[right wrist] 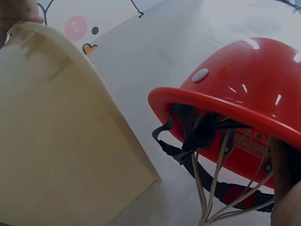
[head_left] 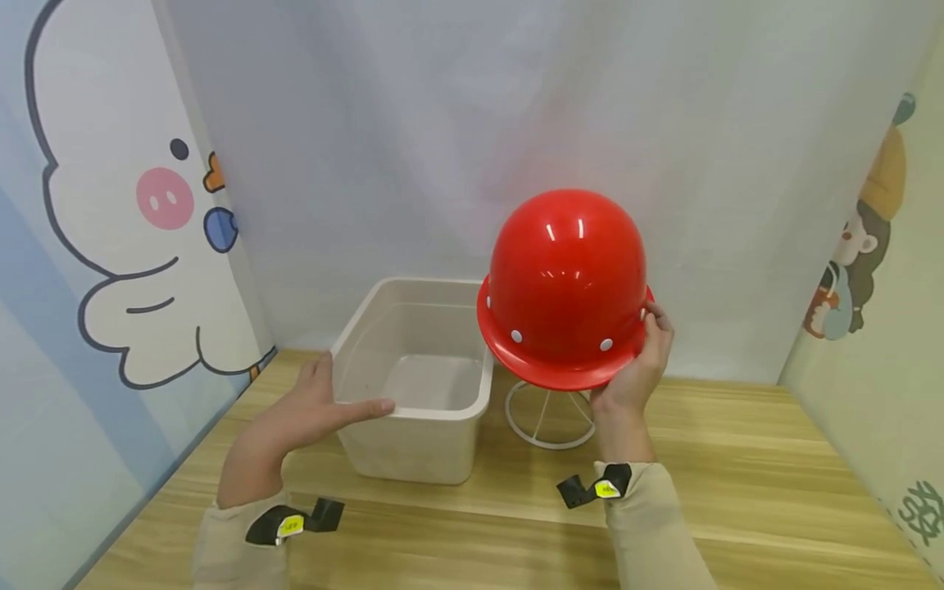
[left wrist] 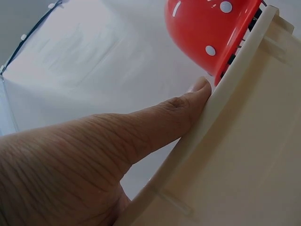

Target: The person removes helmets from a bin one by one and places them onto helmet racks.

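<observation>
My right hand (head_left: 636, 360) grips a red hard hat (head_left: 568, 279) at the right side of its brim, part of that hand reaching up inside the shell. Black straps (right wrist: 188, 136) hang within the hat. Under it stands a white wire stand (head_left: 549, 445) with a ring base, its prongs rising into the shell; whether hat and stand touch I cannot tell. A deep off-white plastic bin (head_left: 416, 451) sits left of the stand. My left hand (head_left: 302, 410) holds the bin's near left corner, thumb (left wrist: 188, 101) along the front rim; its other fingers are partly hidden.
Everything stands on a wood-grain table (head_left: 737, 467). A pale curtain (head_left: 354, 164) hangs right behind the bin and stand. Cartoon-printed panels (head_left: 96, 311) close off the left and right sides. A black camera strap (head_left: 295, 523) is on each wrist.
</observation>
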Demonstrator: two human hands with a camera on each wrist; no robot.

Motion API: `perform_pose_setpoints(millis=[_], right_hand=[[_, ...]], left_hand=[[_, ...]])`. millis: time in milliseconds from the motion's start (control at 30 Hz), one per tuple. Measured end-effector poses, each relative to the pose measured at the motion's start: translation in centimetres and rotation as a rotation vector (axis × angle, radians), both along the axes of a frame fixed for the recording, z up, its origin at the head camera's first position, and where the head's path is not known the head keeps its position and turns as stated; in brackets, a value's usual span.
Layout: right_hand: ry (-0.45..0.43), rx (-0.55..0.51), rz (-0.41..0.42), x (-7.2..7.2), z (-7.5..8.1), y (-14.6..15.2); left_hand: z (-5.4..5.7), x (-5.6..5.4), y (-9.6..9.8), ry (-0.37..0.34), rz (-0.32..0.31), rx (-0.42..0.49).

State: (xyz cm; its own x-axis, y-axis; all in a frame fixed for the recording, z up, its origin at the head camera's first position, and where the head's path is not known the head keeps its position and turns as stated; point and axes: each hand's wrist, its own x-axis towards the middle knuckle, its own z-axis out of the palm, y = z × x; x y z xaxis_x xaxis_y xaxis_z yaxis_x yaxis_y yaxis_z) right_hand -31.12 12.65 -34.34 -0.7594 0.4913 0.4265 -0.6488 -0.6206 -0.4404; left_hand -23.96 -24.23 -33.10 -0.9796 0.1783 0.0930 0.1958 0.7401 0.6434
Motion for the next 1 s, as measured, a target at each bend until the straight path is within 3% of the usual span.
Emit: perform_pose_setpoints(millis=[367, 900, 1000], right_hand=[[-0.013, 0.121, -0.129, -0.3, -0.7, 0.8], [-0.028, 0.130, -0.227, -0.5, -1.1, 2.1], [-0.047, 0.184, -0.259, -0.4, -1.1, 2.4]], left_hand=[[-0.3, -0.2, -0.3, -0.004, 0.001, 0.005], [-0.1, -0.1, 0.0, 0.021, -0.015, 0.005], [-0.1, 0.0, 0.0, 0.004, -0.010, 0.012]])
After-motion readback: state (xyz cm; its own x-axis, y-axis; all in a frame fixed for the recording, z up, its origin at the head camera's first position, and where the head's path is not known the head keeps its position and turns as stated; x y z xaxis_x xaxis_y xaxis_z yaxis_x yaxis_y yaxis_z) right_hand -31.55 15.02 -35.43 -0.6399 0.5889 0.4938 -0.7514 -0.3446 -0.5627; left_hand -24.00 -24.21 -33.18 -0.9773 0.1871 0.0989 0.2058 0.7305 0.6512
